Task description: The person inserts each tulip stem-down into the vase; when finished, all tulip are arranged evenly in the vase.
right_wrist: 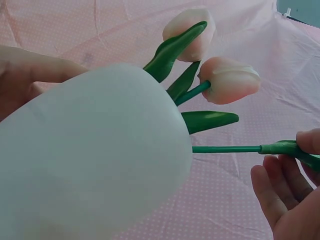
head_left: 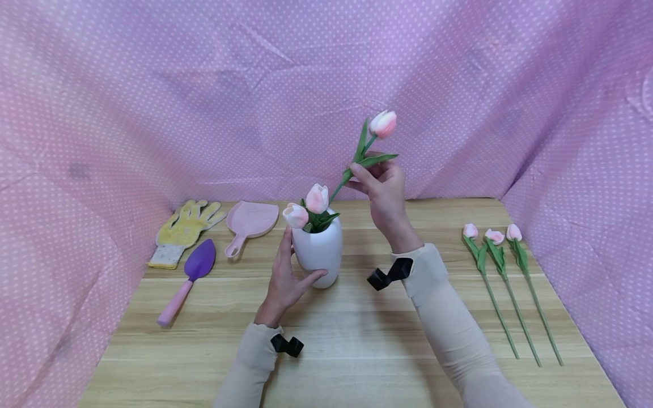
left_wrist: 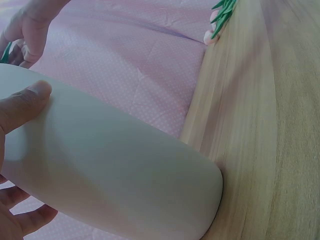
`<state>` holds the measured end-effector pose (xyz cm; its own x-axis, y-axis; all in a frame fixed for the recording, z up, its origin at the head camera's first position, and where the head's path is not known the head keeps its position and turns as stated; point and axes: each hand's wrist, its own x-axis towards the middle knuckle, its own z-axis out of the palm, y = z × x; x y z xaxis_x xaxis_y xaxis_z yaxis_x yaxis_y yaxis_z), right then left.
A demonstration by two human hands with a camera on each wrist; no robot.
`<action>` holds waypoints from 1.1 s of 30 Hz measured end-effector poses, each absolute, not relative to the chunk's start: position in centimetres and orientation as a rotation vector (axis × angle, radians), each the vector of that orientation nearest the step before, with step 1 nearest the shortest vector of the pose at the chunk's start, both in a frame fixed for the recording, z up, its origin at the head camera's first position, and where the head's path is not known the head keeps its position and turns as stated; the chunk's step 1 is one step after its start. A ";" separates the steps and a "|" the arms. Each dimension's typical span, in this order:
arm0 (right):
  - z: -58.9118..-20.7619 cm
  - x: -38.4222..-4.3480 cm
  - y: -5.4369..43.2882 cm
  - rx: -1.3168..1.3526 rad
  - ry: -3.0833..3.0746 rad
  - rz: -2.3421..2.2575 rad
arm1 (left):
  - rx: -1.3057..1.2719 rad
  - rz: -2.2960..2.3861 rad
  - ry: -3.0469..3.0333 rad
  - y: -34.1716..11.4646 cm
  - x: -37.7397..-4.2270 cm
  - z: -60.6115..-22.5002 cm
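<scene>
A white vase [head_left: 318,255] stands mid-table with two pink-and-white tulips [head_left: 317,199] in it. My left hand [head_left: 287,277] holds the vase from its left side, thumb across the front and fingers behind, as the left wrist view also shows. Above and right of the vase, my right hand [head_left: 382,187] pinches a third tulip [head_left: 382,124] at its leaves, between thumb and fingers. That tulip leans up to the right, and in the right wrist view the lower part of its green stem [right_wrist: 225,149] runs into the vase mouth. The stem's end is hidden inside.
Three more tulips [head_left: 502,266] lie side by side at the right. On the left are a yellow-and-white glove [head_left: 186,229], a pink dustpan [head_left: 252,220] and a purple trowel [head_left: 200,259] with a pink handle. Dotted pink cloth [head_left: 255,113] surrounds the wooden table [head_left: 352,362].
</scene>
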<state>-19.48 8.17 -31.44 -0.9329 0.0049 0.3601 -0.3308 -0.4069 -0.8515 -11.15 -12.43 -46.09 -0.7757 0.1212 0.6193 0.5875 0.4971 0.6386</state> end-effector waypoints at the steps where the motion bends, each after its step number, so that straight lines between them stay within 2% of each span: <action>1: -31.5 -19.4 8.1 0.456 -1.581 2.426 | -0.582 -1.228 -2.239 -12.4 -11.2 -46.1; 13: -33.0 -18.7 7.1 0.511 -1.775 2.344 | -0.580 -1.240 -2.247 -12.6 -11.2 -45.9; 23: -33.8 -18.1 8.3 0.719 -2.068 2.305 | -0.603 -1.244 -2.233 -12.5 -11.4 -45.8; 33: -34.1 -17.7 10.8 0.590 -1.929 2.374 | -0.589 -1.233 -2.242 -12.5 -11.2 -45.8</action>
